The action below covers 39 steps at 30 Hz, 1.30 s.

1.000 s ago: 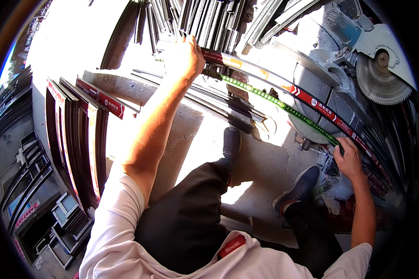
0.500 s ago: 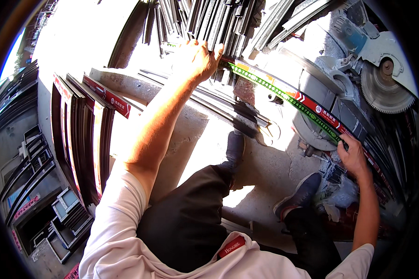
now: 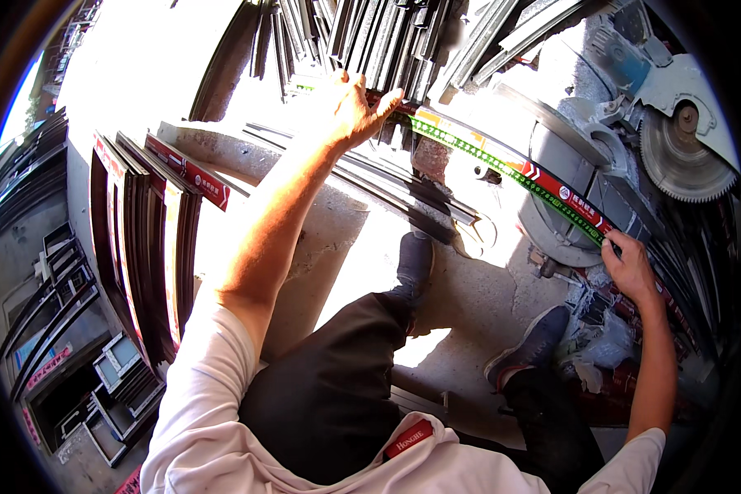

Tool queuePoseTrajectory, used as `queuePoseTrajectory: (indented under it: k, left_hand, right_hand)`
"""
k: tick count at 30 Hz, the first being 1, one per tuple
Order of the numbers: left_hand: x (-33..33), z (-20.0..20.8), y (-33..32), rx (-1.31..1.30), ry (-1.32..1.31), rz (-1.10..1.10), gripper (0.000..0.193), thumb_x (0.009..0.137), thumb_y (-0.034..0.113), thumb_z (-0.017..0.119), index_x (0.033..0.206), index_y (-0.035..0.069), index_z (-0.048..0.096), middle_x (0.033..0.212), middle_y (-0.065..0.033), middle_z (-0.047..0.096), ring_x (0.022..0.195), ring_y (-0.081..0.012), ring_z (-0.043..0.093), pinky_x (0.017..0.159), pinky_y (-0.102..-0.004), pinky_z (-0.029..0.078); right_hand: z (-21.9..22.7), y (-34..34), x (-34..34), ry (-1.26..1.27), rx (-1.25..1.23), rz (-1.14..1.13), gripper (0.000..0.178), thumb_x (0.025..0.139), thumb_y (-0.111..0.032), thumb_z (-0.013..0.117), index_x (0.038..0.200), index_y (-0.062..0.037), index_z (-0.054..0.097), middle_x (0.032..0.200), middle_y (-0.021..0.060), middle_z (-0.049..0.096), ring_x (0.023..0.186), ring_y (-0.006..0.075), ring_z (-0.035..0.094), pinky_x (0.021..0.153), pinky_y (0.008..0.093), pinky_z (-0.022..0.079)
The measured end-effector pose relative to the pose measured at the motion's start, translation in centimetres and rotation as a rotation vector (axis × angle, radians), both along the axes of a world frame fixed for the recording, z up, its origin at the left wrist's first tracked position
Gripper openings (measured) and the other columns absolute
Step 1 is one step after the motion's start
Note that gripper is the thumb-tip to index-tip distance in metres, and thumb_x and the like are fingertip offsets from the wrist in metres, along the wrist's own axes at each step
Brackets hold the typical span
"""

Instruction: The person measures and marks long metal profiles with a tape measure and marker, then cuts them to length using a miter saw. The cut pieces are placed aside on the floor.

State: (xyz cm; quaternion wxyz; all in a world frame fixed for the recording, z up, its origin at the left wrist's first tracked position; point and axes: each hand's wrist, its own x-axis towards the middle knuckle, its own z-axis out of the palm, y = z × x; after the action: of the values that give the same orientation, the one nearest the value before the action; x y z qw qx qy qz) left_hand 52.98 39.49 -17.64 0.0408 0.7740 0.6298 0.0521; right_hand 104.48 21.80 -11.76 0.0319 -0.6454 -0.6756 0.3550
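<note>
A long profile bar (image 3: 543,179) with red and white film stretches across in front of me, over the saw's round base. Along its near edge lies a bright green tape measure blade (image 3: 477,152). My left hand (image 3: 356,114) is on the bar's left part, its fingers bent over it and the thumb stretched out to the right. Strong sunlight washes out part of that hand. At the right, my right hand (image 3: 631,267) pinches the end of the green blade against the bar, with thumb and fingers together. The bar runs on beneath this hand.
A mitre saw with a toothed disc (image 3: 685,156) stands at the right. Many dark profiles (image 3: 387,41) lie at the back. Wrapped profiles (image 3: 144,239) are stacked at the left. Plastic scraps (image 3: 601,342) lie by my right shoe (image 3: 528,346).
My left thumb has spread out to the right, and that hand has shifted slightly. My right hand has moved a little along the bar's end, still pinching.
</note>
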Motion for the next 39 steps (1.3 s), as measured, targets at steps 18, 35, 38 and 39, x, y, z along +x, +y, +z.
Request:
queuePoseTrajectory:
  k: [18,35,38,39]
  left_hand:
    - [-3.1,-0.6,0.9,-0.067,0.060,-0.274,0.065,0.081,0.035,0.090,0.131,0.001,0.064,0.114,-0.0161,0.062,0.103,-0.0340,0.066,0.086,-0.0441,0.056]
    - [-3.1,-0.2,2.2,-0.047,0.160,-0.413,0.039,0.086,0.018,0.083,0.120,0.005,0.072,0.115,-0.0111,0.074,0.106,-0.0325,0.071,0.095,-0.0423,0.055]
    - [-2.0,1.0,1.7,-0.057,0.210,-0.396,0.038,0.087,0.021,0.082,0.121,0.005,0.072,0.117,-0.0105,0.075,0.107,-0.0326,0.072,0.096,-0.0427,0.055]
    - [-2.5,0.8,1.8,-0.024,0.238,-0.428,0.037,0.089,0.022,0.081,0.121,0.006,0.072,0.117,-0.0102,0.075,0.107,-0.0318,0.072,0.096,-0.0430,0.055]
  right_hand:
    - [-0.6,0.6,0.9,-0.109,-0.125,-0.075,0.031,0.099,-0.029,0.062,0.107,-0.0006,0.072,0.091,0.0289,0.069,0.089,0.0492,0.067,0.079,0.0490,0.053]
    - [-0.2,0.2,1.1,-0.120,-0.150,-0.098,0.030,0.098,-0.025,0.061,0.111,0.0009,0.070,0.083,0.0262,0.067,0.073,0.0396,0.066,0.071,0.0453,0.051]
    - [-0.2,0.2,1.0,-0.166,-0.132,-0.109,0.030,0.099,-0.027,0.060,0.114,-0.0023,0.068,0.082,0.0255,0.068,0.074,0.0412,0.067,0.070,0.0468,0.050]
    - [-0.2,0.2,0.9,-0.183,-0.125,-0.111,0.030,0.099,-0.028,0.060,0.115,-0.0037,0.067,0.082,0.0250,0.068,0.076,0.0421,0.067,0.071,0.0478,0.050]
